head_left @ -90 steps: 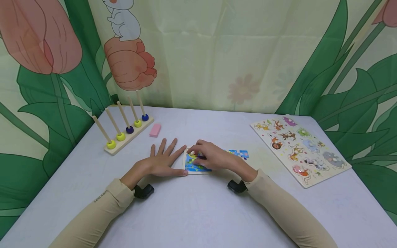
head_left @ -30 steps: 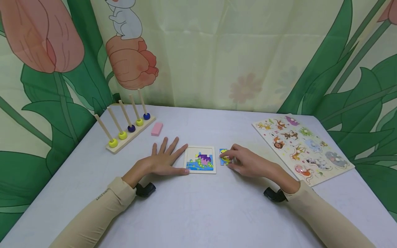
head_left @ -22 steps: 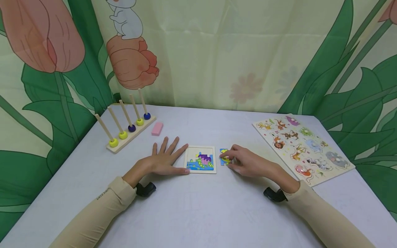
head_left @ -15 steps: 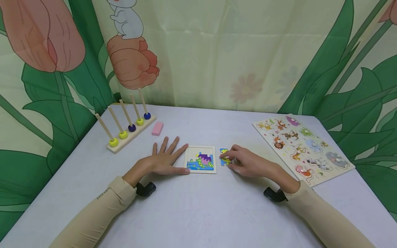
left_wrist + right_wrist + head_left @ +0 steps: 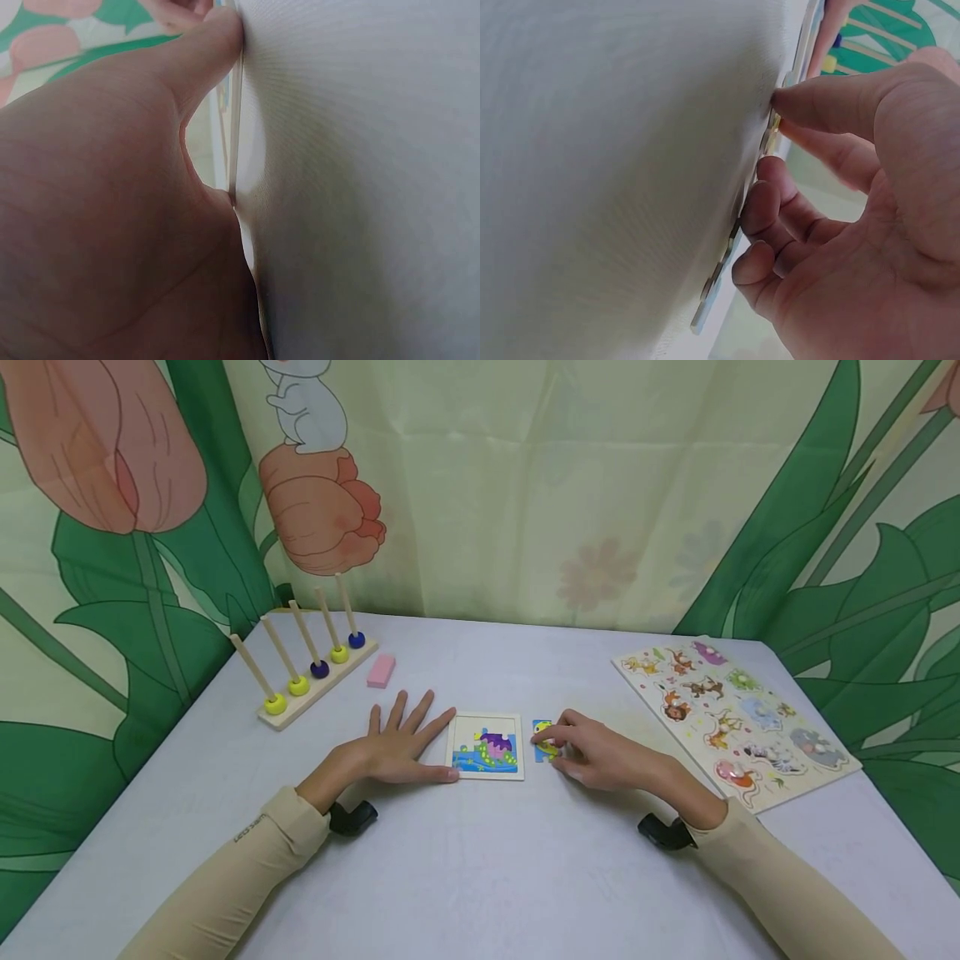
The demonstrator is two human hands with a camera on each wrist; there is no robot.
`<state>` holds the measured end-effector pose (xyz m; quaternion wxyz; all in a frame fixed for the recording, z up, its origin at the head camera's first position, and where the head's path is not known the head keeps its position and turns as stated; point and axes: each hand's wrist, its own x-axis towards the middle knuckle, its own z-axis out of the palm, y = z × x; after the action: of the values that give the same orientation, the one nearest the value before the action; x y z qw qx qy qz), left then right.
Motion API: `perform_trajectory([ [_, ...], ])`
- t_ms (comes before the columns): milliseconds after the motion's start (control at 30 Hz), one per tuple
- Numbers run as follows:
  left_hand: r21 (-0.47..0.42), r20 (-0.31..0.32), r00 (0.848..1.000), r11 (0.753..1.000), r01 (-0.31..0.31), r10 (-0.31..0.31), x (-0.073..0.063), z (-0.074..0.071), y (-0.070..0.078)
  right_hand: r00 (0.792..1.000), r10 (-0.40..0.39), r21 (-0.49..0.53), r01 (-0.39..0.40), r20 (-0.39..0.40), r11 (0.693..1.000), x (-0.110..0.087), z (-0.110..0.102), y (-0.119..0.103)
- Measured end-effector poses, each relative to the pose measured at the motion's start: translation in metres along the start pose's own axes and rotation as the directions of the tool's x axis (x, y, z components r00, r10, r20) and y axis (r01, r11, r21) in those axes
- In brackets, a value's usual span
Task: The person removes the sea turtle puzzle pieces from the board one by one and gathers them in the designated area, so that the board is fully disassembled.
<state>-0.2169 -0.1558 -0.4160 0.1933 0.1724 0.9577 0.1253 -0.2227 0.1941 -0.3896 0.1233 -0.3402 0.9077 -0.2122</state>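
Observation:
A small jigsaw puzzle in a pale wooden frame (image 5: 485,776) lies mid-table. Its lower part shows blue, green and purple pieces (image 5: 487,760); the upper part shows bare backing. My left hand (image 5: 386,758) lies spread with straight fingers, thumb and index at the frame's left corners. Right of the frame, loose blue-and-yellow puzzle pieces (image 5: 539,752) lie partly hidden under my right hand (image 5: 592,747). Its thumb (image 5: 795,103) and index finger pinch at a piece, the other fingers curled in. Along the table, the right wrist view shows the edges of several pieces (image 5: 720,274).
A wooden peg stand (image 5: 322,691) with yellow and dark blue beads stands at the back left. Beside it lies a pink block (image 5: 381,671). A large animal puzzle board (image 5: 697,718) lies at the right. Behind the table hangs a printed curtain (image 5: 495,527).
Three seconds ago my right hand was over the framed puzzle; it then moved right to the loose pieces and has stayed there for the last second. My left hand has kept its place.

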Motion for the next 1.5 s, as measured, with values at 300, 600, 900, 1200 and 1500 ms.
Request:
perform_trajectory([
  [300, 0.006, 0.003, 1.0, 1.0, -0.007, 0.007, 0.0, 0.0, 0.0, 0.998, -0.033, 0.004, 0.034, -0.049, 0.999, 0.0, 0.001, -0.004],
  [600, 0.006, 0.003, 1.0, 1.0, -0.008, 0.008, 0.001, 0.0, 0.0, 0.993, -0.082, 0.015, 0.084, -0.084, 0.996, 0.017, 0.005, -0.022],
  [900, 0.002, 0.014, 1.0, 1.0, -0.002, 0.002, 0.003, 0.0, -0.001, 0.994, -0.089, -0.001, 0.089, -0.064, 0.996, 0.041, 0.012, -0.037],
  [1200, 0.019, 0.006, 1.0, 1.0, 0.002, -0.002, 0.003, 0.0, -0.003, 0.997, -0.065, -0.014, 0.065, -0.038, 0.998, 0.061, 0.015, -0.044],
  [1500, 0.013, -0.005, 1.0, 1.0, -0.002, 0.002, 0.0, -0.003, 0.002, 1.0, -0.009, -0.032, 0.008, -0.004, 0.999, 0.064, 0.017, -0.044],
])
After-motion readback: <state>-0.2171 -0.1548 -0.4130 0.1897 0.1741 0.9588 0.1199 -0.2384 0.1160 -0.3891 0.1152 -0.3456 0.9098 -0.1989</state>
